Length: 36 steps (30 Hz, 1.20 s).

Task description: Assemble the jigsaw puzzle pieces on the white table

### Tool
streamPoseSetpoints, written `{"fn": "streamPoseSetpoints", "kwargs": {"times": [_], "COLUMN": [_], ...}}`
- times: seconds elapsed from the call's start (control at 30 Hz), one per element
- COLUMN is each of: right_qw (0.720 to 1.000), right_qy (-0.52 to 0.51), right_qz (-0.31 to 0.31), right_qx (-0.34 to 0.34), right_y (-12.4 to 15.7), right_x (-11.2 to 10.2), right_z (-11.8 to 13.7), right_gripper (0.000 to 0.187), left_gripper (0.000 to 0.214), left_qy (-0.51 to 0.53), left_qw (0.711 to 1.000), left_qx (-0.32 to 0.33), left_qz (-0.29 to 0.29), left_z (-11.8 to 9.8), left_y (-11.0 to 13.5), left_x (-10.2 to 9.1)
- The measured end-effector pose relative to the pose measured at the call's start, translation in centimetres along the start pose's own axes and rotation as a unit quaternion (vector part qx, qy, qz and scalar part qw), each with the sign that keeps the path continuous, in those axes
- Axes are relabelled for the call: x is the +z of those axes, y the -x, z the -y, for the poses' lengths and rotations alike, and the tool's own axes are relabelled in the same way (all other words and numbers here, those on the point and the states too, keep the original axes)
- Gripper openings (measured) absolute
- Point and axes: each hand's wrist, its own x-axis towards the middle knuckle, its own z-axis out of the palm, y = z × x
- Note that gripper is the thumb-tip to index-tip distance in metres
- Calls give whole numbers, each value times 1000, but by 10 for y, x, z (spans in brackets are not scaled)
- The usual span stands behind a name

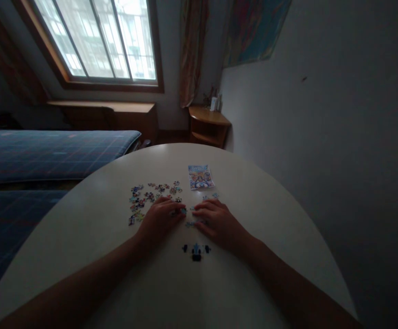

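Note:
My left hand [160, 218] rests low over the white round table, its fingertips pinched together at a small teal puzzle piece [184, 211]. Facing it, my right hand [220, 220] has its fingers bent but somewhat apart, the tips at several pale blue puzzle pieces [189, 224]; its palm hides part of that area. A spread of mixed-colour puzzle pieces [150, 196] lies beyond and left of my left hand. Closer to me, between the forearms, a small group of black and blue pieces [196, 257] lies on the table.
A printed picture sheet [201, 177] with a blue cartoon figure lies beyond my hands. The round table [253, 192] stands close to a wall on the right. A bed with a blue plaid cover [48, 153] is at the left, and a corner shelf [209, 116] stands behind.

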Motion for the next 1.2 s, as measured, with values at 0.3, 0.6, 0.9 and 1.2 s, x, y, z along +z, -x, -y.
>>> {"fn": "streamPoseSetpoints", "kwargs": {"times": [0.3, 0.6, 0.9, 1.2], "right_qw": [1000, 1000, 1000, 1000], "right_qy": [2, 3, 10, 10], "right_qz": [8, 19, 22, 25], "right_qx": [2, 3, -4, 2], "right_y": [2, 2, 3, 3], "right_x": [-1, -4, -6, -6], "right_z": [1, 3, 2, 3], "right_gripper": [24, 27, 29, 29], "left_gripper": [18, 22, 31, 24], "left_qy": [-28, -30, -26, -28], "left_qw": [1000, 999, 998, 998], "left_qx": [-1, -5, 58, 55], "left_qz": [-1, 11, 17, 16], "left_z": [5, -1, 2, 1], "left_y": [1, 3, 8, 7], "left_x": [1, -2, -3, -4]}}
